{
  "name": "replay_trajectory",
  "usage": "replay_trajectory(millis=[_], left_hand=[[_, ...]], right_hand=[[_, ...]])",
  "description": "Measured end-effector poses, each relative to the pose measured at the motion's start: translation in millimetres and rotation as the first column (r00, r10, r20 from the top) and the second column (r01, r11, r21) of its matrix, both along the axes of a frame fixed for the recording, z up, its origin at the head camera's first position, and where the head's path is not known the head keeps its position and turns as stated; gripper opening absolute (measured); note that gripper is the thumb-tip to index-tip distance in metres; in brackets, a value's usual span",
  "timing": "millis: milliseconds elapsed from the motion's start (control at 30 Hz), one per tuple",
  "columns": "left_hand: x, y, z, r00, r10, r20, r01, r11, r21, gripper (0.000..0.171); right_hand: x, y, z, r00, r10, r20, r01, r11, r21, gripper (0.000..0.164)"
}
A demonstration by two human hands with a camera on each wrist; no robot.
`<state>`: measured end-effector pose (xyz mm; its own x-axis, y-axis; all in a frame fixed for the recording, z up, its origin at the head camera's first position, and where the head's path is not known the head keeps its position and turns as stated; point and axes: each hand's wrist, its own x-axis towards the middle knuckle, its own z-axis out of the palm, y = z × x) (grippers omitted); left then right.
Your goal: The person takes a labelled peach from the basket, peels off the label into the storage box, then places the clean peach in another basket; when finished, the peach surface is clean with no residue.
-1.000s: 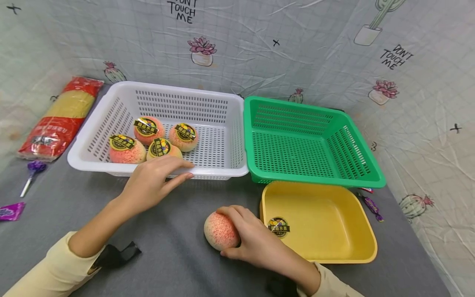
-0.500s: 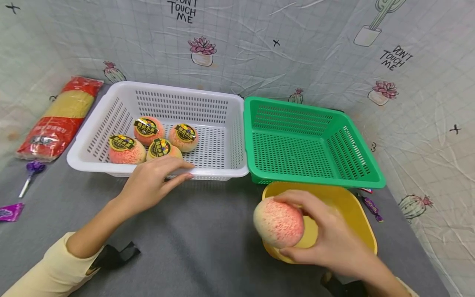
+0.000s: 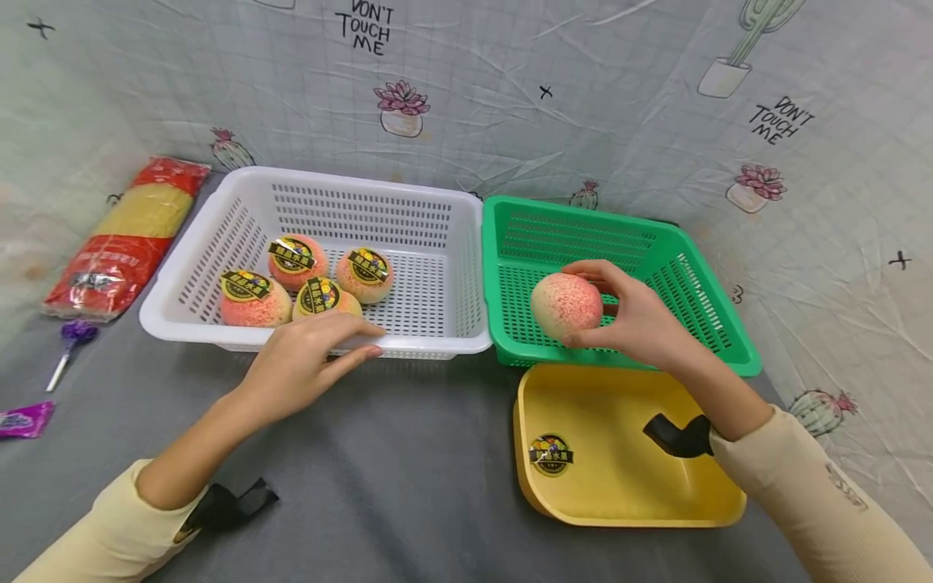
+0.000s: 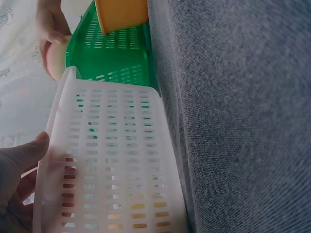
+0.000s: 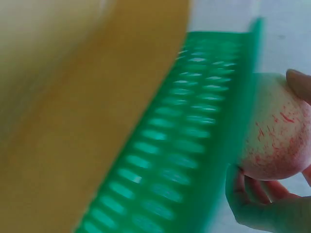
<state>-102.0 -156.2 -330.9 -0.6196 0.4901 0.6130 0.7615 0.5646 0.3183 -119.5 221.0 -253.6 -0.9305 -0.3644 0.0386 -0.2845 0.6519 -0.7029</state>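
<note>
In the head view my right hand (image 3: 637, 320) holds a pink and cream peach (image 3: 563, 306) between thumb and fingers, over the front left part of the green basket (image 3: 492, 300). The right wrist view shows the same peach (image 5: 277, 131) partly behind the basket's rim. My left hand (image 3: 302, 360) grips the front rim of the white basket (image 3: 437, 344). In the left wrist view its thumb (image 4: 31, 151) lies against the rim. Several peaches with black and gold labels, one of them a front peach (image 3: 255, 304), sit in the white basket's left half.
A yellow bin (image 3: 619, 478) with a round label (image 3: 551, 455) on its inner wall stands in front of the green basket. At the left lie a red and yellow packet (image 3: 127, 243), a purple lollipop (image 3: 76, 332) and a purple wrapped sweet (image 3: 25, 419). Patterned cloth hangs behind.
My right hand lifted the peach from the grey cloth, carried it right past the yellow bin, then away from me to above the green basket. The left hand stayed at the white rim.
</note>
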Motion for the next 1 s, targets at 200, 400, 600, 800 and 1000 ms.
replay_trajectory(millis=[200, 400, 600, 800, 1000], left_hand=[[-1.0, 2, -0.7, 1.0, -0.001, -0.011, 0.001, 1.0, 0.004, 0.021], [0.6, 1, -0.6, 1.0, 0.008, -0.007, -0.008, 1.0, -0.003, 0.022], [1.7, 1, -1.7, 1.0, 0.003, -0.008, -0.002, 1.0, 0.005, 0.021], [1.8, 1, -2.0, 1.0, 0.001, -0.019, -0.001, 1.0, 0.01, 0.019], [1.6, 1, -1.9, 1.0, 0.006, -0.01, -0.006, 1.0, 0.003, 0.021]], right_hand=[[-30.1, -5, -25.6, 0.995, 0.018, 0.097, -0.02, 1.0, 0.017, 0.067], [-41.1, -14, -43.6, 0.984, 0.117, 0.136, -0.128, 0.989, 0.073, 0.063], [-49.1, -17, -53.6, 0.973, 0.169, 0.154, -0.185, 0.978, 0.094, 0.061], [-51.1, -16, -54.4, 0.958, 0.198, 0.208, -0.22, 0.971, 0.09, 0.065], [-51.2, -14, -52.1, 0.95, 0.198, 0.244, -0.232, 0.965, 0.122, 0.068]])
